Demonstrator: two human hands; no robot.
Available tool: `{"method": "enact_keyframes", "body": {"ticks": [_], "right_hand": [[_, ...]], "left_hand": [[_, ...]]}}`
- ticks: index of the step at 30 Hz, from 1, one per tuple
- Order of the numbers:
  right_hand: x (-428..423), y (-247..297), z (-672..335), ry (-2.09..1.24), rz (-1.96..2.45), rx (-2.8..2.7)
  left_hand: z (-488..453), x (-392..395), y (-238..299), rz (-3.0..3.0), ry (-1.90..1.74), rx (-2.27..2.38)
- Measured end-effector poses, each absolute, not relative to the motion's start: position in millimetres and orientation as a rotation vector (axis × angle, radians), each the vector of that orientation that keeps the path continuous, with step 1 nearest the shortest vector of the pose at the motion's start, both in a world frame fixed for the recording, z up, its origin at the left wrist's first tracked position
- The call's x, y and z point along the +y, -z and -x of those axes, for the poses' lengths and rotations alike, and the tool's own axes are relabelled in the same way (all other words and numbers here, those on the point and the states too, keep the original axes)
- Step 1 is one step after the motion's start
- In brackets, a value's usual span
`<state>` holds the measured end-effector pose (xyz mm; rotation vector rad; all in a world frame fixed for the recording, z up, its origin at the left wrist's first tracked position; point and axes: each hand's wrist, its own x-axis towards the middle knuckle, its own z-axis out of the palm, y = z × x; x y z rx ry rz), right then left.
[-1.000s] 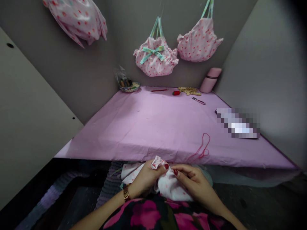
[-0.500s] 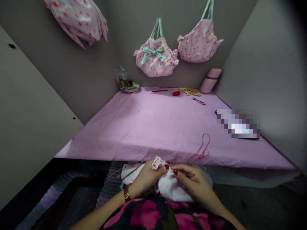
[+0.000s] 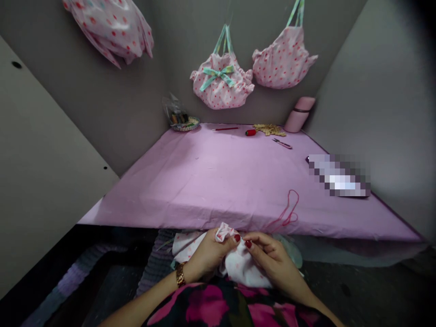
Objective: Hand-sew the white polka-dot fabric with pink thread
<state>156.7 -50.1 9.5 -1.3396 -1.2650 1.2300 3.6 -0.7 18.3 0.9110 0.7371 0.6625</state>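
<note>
My left hand (image 3: 207,255) is closed around a bunched piece of white fabric with pink dots (image 3: 238,265), held just below the table's front edge over my lap. My right hand (image 3: 272,259) pinches the same fabric beside the left thumb, fingers curled. A loop of pink thread (image 3: 289,213) lies on the table edge right above my right hand and runs down toward the fabric. Whether a needle is in the pinch is too small to see.
The table wears a lilac cloth (image 3: 218,181). At the back lie a small basket of thread (image 3: 184,121), a red pencil (image 3: 225,129), a red spool (image 3: 250,132), wooden pieces (image 3: 270,130), snips (image 3: 282,143) and a pink bottle (image 3: 299,113). Dotted bags (image 3: 222,84) hang on the wall.
My right hand has shifted slightly left, closer to the left thumb. Everything else stays as it was.
</note>
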Motion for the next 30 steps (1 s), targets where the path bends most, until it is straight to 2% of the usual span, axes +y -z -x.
{"method": "enact_keyframes", "body": {"ticks": [15,22,30], "right_hand": [[-49.1,-16.7,-151.3,-1.129,1.301,-1.409],[-44.1,-38.4,-153.8,-0.562,1.345,-1.744],[-44.8,-39.8,-147.9,-0.426,1.256,-1.875]], "left_hand": [[-7.6,-0.5,-10.9,-0.935,-0.642,0.792],[-8.7,0.0,-17.3,-1.028,-0.704,0.835],[-6.1,1.4,-7.3,-1.142,-0.68,0.854]]}}
